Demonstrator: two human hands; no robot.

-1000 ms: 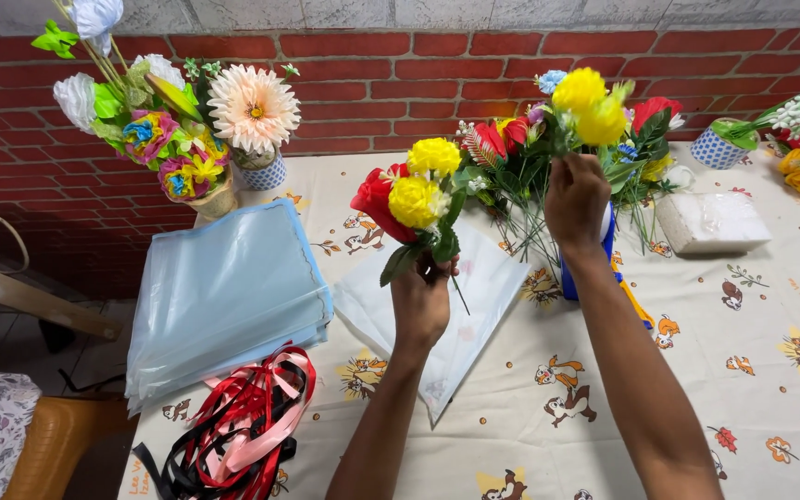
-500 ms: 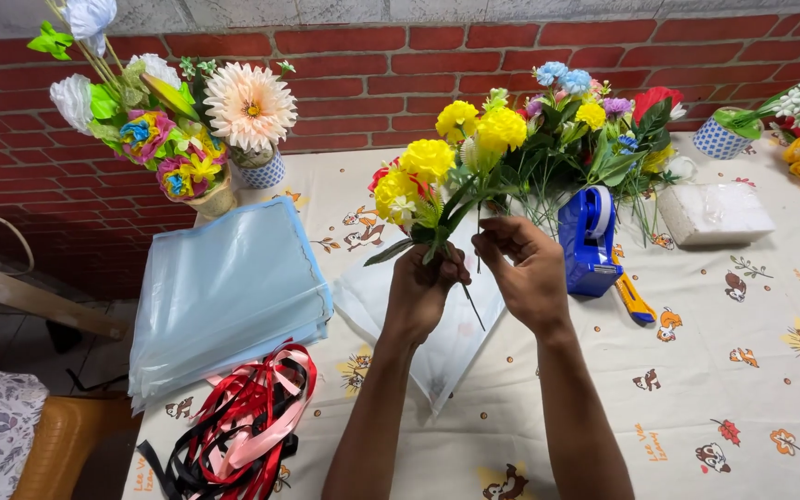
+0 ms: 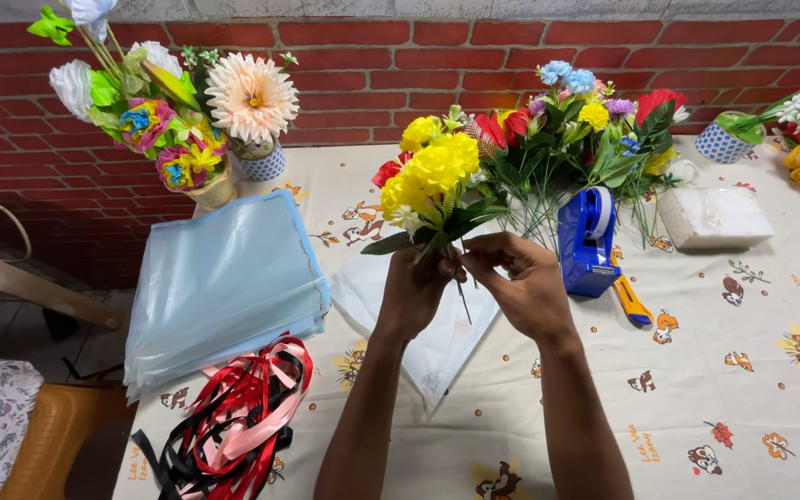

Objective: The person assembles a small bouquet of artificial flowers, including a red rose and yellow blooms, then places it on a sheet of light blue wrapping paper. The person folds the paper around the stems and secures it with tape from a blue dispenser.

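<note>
Gripping yellow flower bunch by stems, left hand fingers closed around them | right hand fingers pinching same stems beside | held above white paper sheet on desk | blue tape dispenser near right.

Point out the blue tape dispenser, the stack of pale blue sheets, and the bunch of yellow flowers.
blue tape dispenser (image 3: 587, 243), head view, its side wall.
stack of pale blue sheets (image 3: 219, 282), head view, top sheet's middle.
bunch of yellow flowers (image 3: 432, 171), head view, a yellow bloom.
</note>
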